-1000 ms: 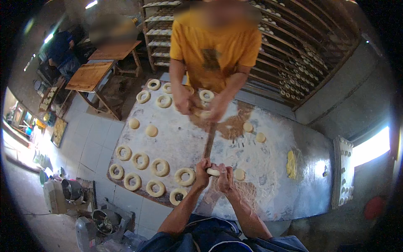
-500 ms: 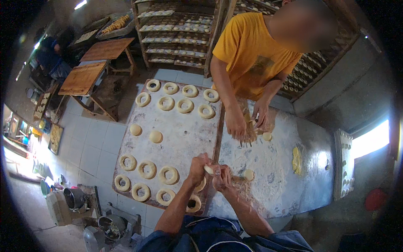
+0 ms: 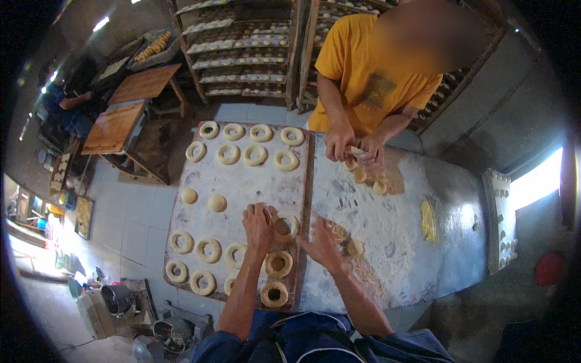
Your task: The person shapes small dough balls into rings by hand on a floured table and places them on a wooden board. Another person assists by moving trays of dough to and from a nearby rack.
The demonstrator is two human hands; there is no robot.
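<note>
On the floured board (image 3: 236,181) now lies the dough ring (image 3: 295,226) gripped a moment ago; left hand (image 3: 258,228) just beside it, right hand (image 3: 324,243) apart, both freed, fingers parted.

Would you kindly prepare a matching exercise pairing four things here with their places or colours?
1. Wearer's left hand
2. Wearer's right hand
3. Two leftmost dough balls
4. Co-worker's shirt

A. Yellow
B. Over the floured table
C. Beside a dough ring on the board
D. Towards the board's left edge

Pairs: 1-C; 2-B; 3-D; 4-A
</note>
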